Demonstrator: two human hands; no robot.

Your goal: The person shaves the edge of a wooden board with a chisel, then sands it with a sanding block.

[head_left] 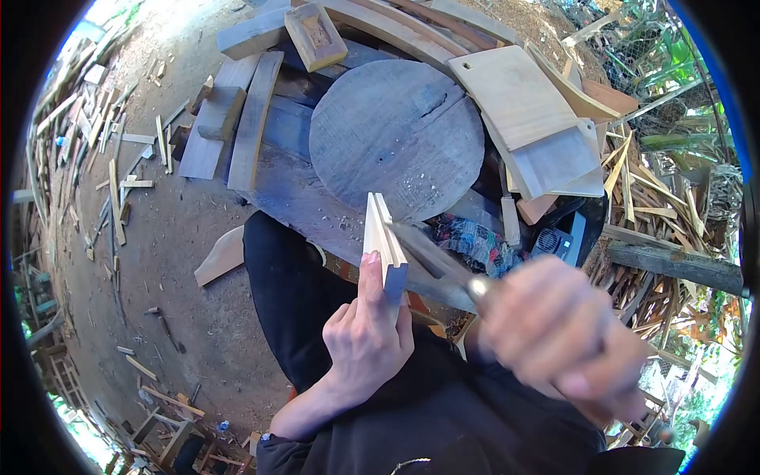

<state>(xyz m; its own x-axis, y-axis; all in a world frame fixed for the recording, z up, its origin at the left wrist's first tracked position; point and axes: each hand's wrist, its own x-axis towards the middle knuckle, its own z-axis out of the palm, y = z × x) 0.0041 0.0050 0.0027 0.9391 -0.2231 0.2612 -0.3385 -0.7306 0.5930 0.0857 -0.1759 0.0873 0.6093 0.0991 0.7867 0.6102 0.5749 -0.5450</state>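
My left hand is closed around the lower end of a pale, grooved wooden strip, its forefinger stretched along one face. The strip stands on end, tilted upward in front of my body. On the right, my right hand, smeared by motion, grips a knife by its handle, which the fist hides. A shiny metal collar shows where the blade leaves the fist. Pointing left, the blurred blade has its tip right at the strip's grooved edge. Beyond the strip lies a round wooden block with small shavings on it.
Flat boards are stacked at the block's right, near a patterned cloth and a radio-like device. Wooden offcuts lie on its left. A hammer and scattered scraps cover the dirt ground. Split wood is piled at right.
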